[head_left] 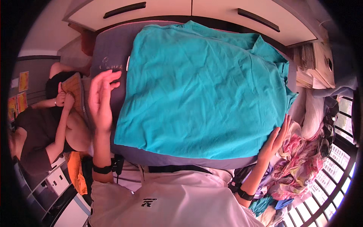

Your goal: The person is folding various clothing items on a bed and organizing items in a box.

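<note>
A teal T-shirt [204, 93] lies spread out before me, its cloth lightly wrinkled and its neck and sleeve edges uneven at the far right. It rests on a padded, grey-purple cloth-covered surface [109, 48] that bears some writing at the left. My left hand [101, 98] is raised just left of the shirt, fingers bent and holding nothing. Along the shirt's lower right edge, my right hand [273, 144] rests with its fingers extended against the fabric. A small white tag [128, 63] sticks out from the shirt's left edge.
White drawers [158, 14] with dark handles border the far side. To the left, a person [42, 136] sits holding a checked item [75, 90]. A heap of patterned cloth [300, 167] lies at the right beside a barred window [334, 170]. Stacked books or papers [314, 68] stand farther back.
</note>
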Demonstrator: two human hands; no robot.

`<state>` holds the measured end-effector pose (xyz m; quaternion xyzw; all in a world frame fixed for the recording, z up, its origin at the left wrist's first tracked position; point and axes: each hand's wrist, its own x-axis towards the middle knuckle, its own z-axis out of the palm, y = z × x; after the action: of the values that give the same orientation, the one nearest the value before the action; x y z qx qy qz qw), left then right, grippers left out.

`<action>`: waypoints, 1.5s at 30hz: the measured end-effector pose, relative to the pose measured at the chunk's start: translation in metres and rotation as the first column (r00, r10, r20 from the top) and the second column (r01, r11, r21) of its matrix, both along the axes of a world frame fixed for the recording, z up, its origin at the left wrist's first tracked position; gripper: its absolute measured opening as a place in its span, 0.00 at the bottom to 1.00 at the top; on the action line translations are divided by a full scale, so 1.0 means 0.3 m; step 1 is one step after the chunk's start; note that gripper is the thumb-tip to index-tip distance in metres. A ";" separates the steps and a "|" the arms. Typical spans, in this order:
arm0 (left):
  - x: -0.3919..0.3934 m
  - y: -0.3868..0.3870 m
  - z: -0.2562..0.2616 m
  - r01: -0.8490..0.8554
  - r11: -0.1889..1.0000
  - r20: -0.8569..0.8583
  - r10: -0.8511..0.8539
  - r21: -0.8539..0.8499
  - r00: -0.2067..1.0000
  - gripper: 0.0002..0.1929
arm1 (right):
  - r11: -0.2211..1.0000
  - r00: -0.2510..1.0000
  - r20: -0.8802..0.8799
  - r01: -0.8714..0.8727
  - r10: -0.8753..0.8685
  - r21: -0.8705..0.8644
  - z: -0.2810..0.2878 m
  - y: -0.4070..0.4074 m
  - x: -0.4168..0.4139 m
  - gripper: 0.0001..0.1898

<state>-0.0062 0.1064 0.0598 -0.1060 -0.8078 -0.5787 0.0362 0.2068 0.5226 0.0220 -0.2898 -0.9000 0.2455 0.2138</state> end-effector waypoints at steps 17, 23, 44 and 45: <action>0.005 0.054 0.053 0.275 0.851 -0.118 -0.361 -0.447 0.925 0.24 | 0.997 0.997 0.038 -0.064 0.063 0.036 0.070 0.034 -0.035 0.20; 0.038 0.012 0.056 0.309 0.948 0.077 -0.304 -0.071 0.950 0.31 | 0.984 0.997 0.017 -0.076 0.079 -0.161 0.094 0.155 -0.099 0.19; 0.104 0.695 0.492 0.996 0.025 0.143 -0.990 0.089 0.012 0.46 | 0.312 0.647 -0.548 -0.453 -0.530 -0.835 0.132 -0.017 0.077 0.39; 0.146 0.700 0.428 0.984 0.177 -0.135 -0.975 0.003 0.176 0.44 | 0.342 0.733 -0.518 -0.396 -0.441 -0.852 0.159 0.010 0.102 0.40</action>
<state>0.0377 0.3165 0.1883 -0.6260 -0.5227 -0.4969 -0.2968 0.2375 0.5256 0.0697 -0.2595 -0.4369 0.7985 0.3229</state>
